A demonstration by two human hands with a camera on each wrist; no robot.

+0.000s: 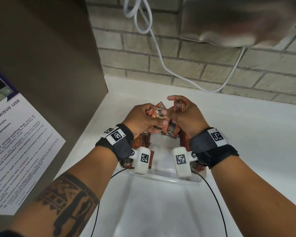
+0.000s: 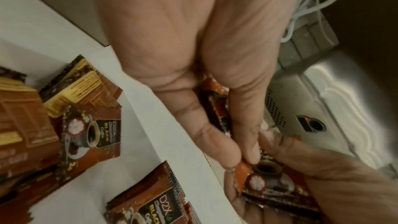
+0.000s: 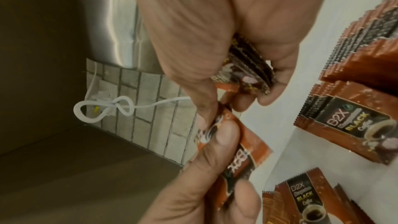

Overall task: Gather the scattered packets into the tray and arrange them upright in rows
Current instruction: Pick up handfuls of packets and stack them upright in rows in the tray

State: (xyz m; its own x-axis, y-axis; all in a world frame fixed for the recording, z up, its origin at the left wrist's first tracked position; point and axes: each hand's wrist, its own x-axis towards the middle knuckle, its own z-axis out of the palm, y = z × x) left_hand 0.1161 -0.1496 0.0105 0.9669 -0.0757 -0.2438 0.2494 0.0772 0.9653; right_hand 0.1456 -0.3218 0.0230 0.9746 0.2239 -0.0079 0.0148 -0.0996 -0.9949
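Observation:
Brown coffee packets (image 1: 171, 131) stand and lean along the walls of a clear tray (image 1: 162, 177) on the white counter. Both hands meet above the tray's far end. My left hand (image 1: 154, 115) pinches one packet (image 2: 258, 178) between thumb and fingers, with more brown foil behind its palm. My right hand (image 1: 176, 106) holds a small stack of packets (image 3: 252, 69) against its palm, and its thumb and forefinger touch the top of the packet (image 3: 243, 151) that the left hand holds. Further packets (image 3: 355, 125) sit in the tray below, and others (image 2: 90, 130) lie at its left side.
A steel microwave (image 1: 41, 65) with a printed notice (image 1: 15, 142) stands close on the left. A white cable (image 1: 152, 40) hangs over the brick wall behind. A blurred grey shape (image 1: 237, 19) overhangs the upper right. White counter (image 1: 246, 134) spreads to the right.

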